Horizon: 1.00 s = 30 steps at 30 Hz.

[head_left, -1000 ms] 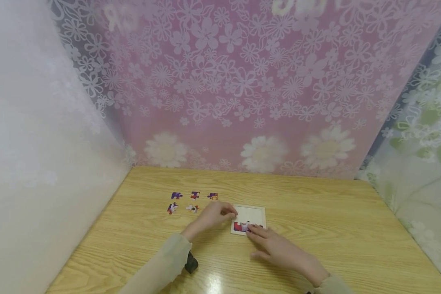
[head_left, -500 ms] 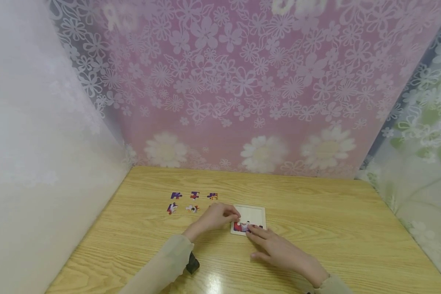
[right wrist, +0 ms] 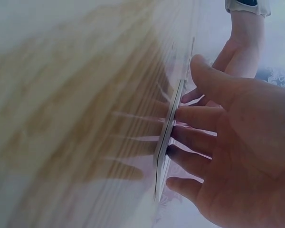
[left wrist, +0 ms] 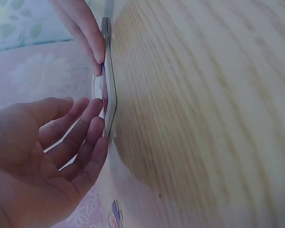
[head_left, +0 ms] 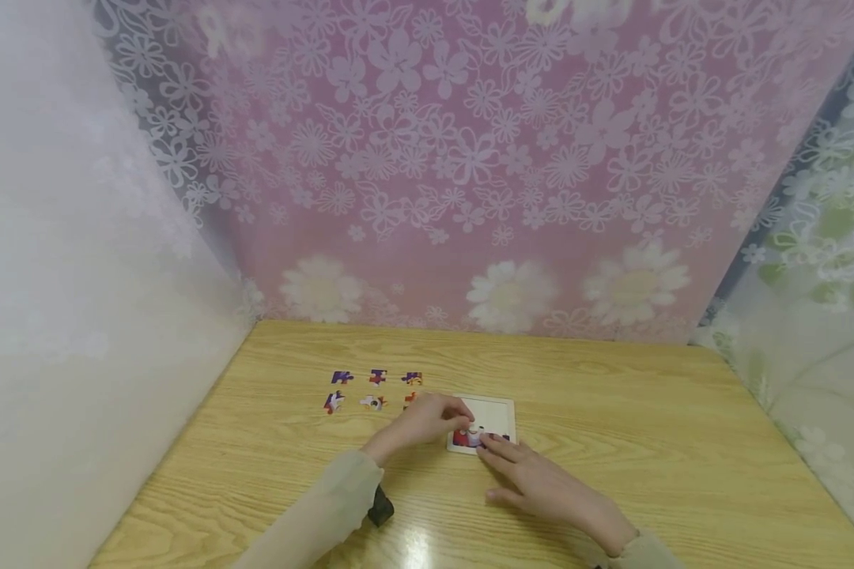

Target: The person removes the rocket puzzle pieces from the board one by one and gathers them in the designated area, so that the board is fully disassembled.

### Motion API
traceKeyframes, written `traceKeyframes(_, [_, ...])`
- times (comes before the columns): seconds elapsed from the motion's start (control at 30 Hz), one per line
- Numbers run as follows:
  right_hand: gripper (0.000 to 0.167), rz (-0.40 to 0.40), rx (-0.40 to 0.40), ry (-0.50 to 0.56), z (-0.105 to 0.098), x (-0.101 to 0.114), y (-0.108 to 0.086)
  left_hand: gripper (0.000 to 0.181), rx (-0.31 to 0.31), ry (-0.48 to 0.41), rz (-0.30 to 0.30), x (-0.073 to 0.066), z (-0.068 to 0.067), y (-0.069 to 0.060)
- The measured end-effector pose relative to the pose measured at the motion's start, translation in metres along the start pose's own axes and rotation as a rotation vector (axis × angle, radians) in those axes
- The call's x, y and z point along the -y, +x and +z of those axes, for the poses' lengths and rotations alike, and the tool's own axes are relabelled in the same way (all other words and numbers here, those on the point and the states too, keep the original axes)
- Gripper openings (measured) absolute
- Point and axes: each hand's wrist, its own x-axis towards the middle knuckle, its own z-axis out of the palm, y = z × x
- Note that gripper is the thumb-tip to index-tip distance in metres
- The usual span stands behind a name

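Observation:
A square, pale-rimmed puzzle tray (head_left: 512, 415) lies on the table, with red, white and purple pieces (head_left: 461, 438) along its near side. My left hand (head_left: 423, 419) is over the tray's left part, fingertips touching near those pieces. In the left wrist view, the left hand (left wrist: 47, 152) has loosely bent fingers, its thumb apart from them and nothing visible between. My right hand (head_left: 541, 482) rests its fingertips on the near row, hiding its right part. The right wrist view shows the right hand (right wrist: 242, 147) with fingers extended and spread at the tray edge (right wrist: 164, 137).
Several loose puzzle pieces lie left of the tray, among them a purple one (head_left: 341, 378), a red one (head_left: 378, 377) and a white one (head_left: 373, 403). One red-orange piece (head_left: 409, 399) is partly behind the left hand. Floral cloth (head_left: 470, 197) hangs behind the wooden table (head_left: 612, 403).
My left hand has shifted slightly right, farther over the tray, uncovering part of a red-orange piece behind it. The right hand stays in place on the near row.

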Motion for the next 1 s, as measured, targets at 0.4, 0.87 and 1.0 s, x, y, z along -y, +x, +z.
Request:
traceKeyframes(0.4, [0.067,-0.033,-0.041,-0.048,-0.0013,0.0027,-0.0003,0.021,0.025,0.012,-0.011,-0.0026,0.0017,0.0030])
traceKeyframes(0.87, [0.067,-0.017,-0.028,-0.034,-0.0026,0.0036,-0.0005,0.020,0.031,0.039,-0.015,-0.0058,0.0024,0.0058])
traceKeyframes(1.0, [0.067,-0.017,-0.026,-0.035,-0.0029,0.0042,-0.0002,0.020,0.029,0.039,-0.006,-0.0054,0.0022,0.0059])
